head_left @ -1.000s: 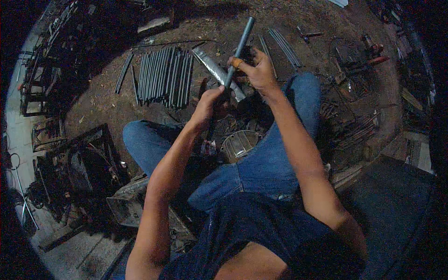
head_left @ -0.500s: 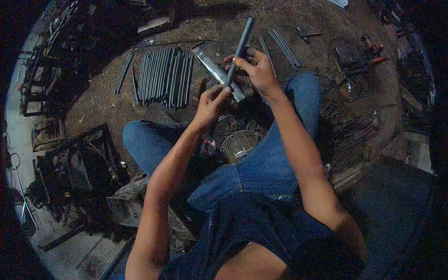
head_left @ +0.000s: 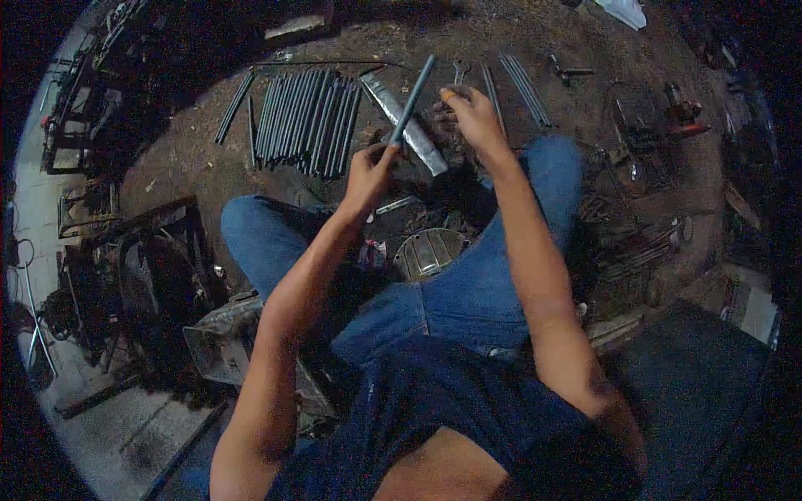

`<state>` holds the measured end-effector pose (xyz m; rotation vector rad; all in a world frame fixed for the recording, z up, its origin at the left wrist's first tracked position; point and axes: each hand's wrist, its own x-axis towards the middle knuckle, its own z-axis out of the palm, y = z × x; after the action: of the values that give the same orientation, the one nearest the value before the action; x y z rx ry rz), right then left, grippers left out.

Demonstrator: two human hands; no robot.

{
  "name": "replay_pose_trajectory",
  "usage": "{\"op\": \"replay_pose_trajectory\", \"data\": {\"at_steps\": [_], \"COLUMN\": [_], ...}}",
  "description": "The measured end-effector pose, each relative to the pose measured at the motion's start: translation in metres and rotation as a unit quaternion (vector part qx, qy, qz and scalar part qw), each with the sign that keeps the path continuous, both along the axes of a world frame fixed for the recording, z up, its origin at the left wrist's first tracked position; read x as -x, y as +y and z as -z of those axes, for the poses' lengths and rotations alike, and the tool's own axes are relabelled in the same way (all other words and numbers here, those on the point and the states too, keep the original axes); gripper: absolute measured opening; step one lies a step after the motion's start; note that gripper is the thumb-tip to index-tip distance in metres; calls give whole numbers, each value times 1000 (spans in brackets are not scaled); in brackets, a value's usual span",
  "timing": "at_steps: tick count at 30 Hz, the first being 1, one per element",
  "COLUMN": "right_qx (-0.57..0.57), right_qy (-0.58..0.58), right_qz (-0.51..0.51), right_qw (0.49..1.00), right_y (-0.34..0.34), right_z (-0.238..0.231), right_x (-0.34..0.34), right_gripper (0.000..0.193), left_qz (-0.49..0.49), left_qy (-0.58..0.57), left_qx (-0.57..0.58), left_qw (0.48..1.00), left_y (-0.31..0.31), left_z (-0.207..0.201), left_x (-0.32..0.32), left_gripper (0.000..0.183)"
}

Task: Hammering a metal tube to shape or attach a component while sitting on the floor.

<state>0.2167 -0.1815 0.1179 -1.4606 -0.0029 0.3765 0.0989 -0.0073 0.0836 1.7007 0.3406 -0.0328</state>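
Observation:
My left hand (head_left: 372,174) is closed around the lower end of a dark metal rod (head_left: 415,98), which slants up and away to the right. Off to the right of that rod, apart from it, is my right hand (head_left: 474,125). Its fingers are loosely bent and spread, and an orange band shows near the thumb. Beneath the held rod lies a long silvery metal bar (head_left: 405,123) on the ground. A dense row of similar rods (head_left: 307,117) lies left of it.
Loose rods (head_left: 525,90) and a wrench (head_left: 460,71) lie beyond my right hand. A T-shaped metal tool (head_left: 571,72) is farther right. Between my legs sits a round ribbed metal cover (head_left: 430,253). Dark machine parts (head_left: 146,284) crowd the left side.
My right hand has let go of the rod and drawn away to the right. The rod remains in my left hand, its far end now lower and slightly left.

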Motion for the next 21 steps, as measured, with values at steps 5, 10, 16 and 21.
{"op": "replay_pose_trajectory", "data": {"at_steps": [5, 10, 16, 21], "right_qx": [71, 252, 276, 319], "right_qy": [18, -93, 112, 244], "right_qz": [0, -9, -38, -119], "right_qw": [997, 963, 954, 908], "right_y": [-10, -17, -26, -36], "right_z": [22, 69, 102, 120], "right_x": [-13, -22, -7, -3], "right_gripper": [31, 33, 50, 55], "left_qz": [-57, -78, -90, -79], "left_qy": [26, 50, 101, 140], "left_qx": [-133, -147, -109, -79], "left_qw": [989, 985, 985, 984], "left_y": [28, 31, 16, 9], "left_z": [48, 66, 66, 82], "left_x": [0, 9, 25, 29], "left_gripper": [42, 45, 46, 48]}}
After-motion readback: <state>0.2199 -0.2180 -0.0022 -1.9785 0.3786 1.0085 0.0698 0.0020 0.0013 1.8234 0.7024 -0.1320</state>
